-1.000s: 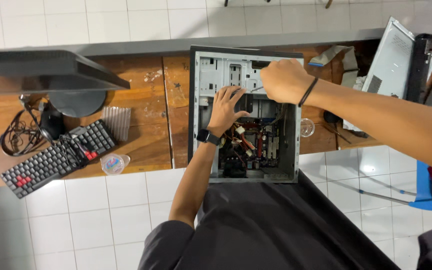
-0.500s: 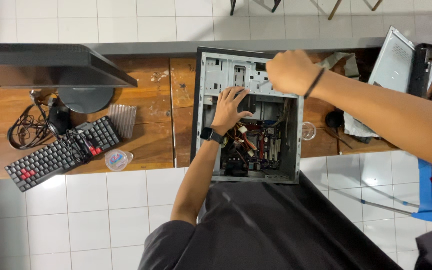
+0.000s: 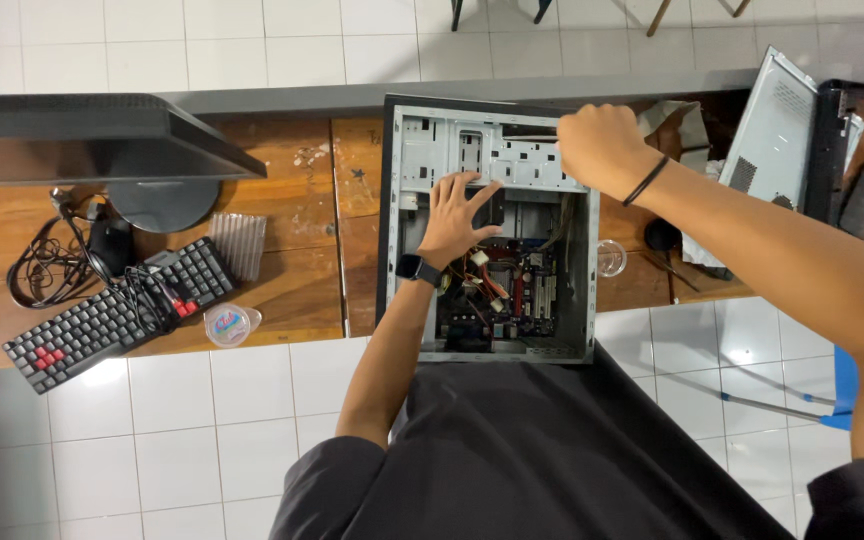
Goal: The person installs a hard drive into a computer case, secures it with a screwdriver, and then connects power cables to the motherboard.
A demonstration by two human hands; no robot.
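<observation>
Beside the case [image 3: 407, 230], seemingly a keyboard [image 3: 117, 310].

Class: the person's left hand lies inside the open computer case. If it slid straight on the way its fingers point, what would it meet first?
Probably the grey metal drive bay of the computer case, just beyond the left hand; depth is unclear.

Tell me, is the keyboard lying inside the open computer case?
No, the keyboard lies on the wooden table, left of the computer case.
</observation>
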